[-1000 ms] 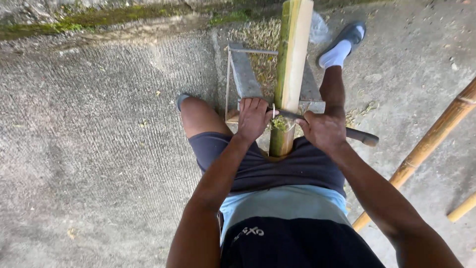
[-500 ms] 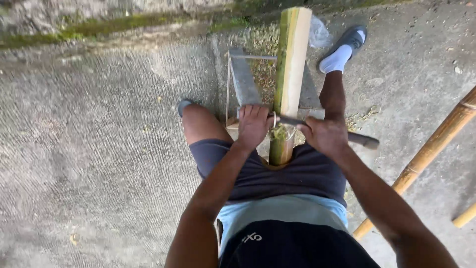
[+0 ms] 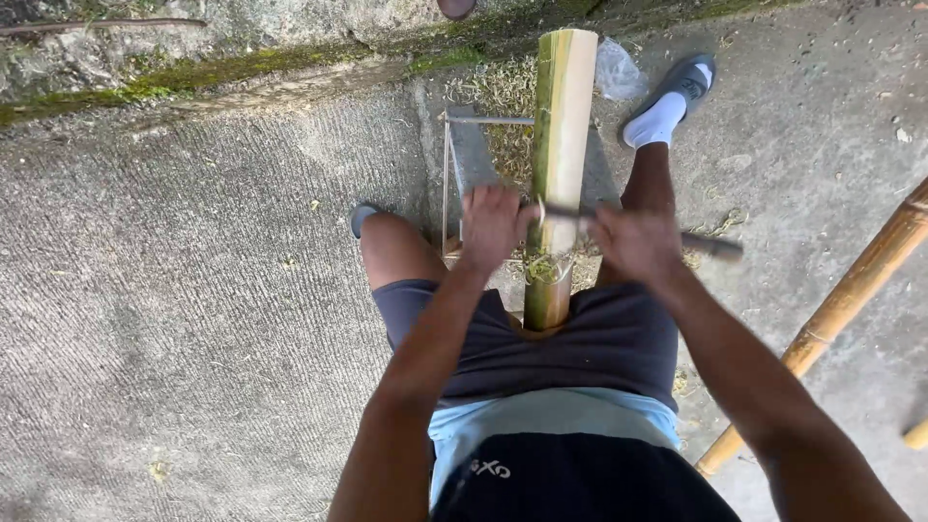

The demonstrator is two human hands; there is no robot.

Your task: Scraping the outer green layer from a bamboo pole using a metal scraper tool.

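A thick bamboo pole [image 3: 561, 145] runs from the top centre of the frame down between the person's thighs, its skin part green, part pale. Across it at mid-frame lies a long blade [image 3: 633, 227]. The left hand [image 3: 493, 224] is closed on the blade's end just left of the pole; the right hand [image 3: 636, 244] is closed on it just right of the pole. Pale shavings [image 3: 503, 92] litter the concrete floor [image 3: 193, 290] beside a metal frame [image 3: 464, 164]. Another bamboo pole [image 3: 851, 290] slants along the right edge.

A green and pale yellow bamboo pole [image 3: 559, 164] is seen over grey ribbed concrete floor [image 3: 193, 319]. Dark grey shorts [image 3: 590, 343], a white sock [image 3: 657, 121] and a grey shoe [image 3: 684, 79] are worn.
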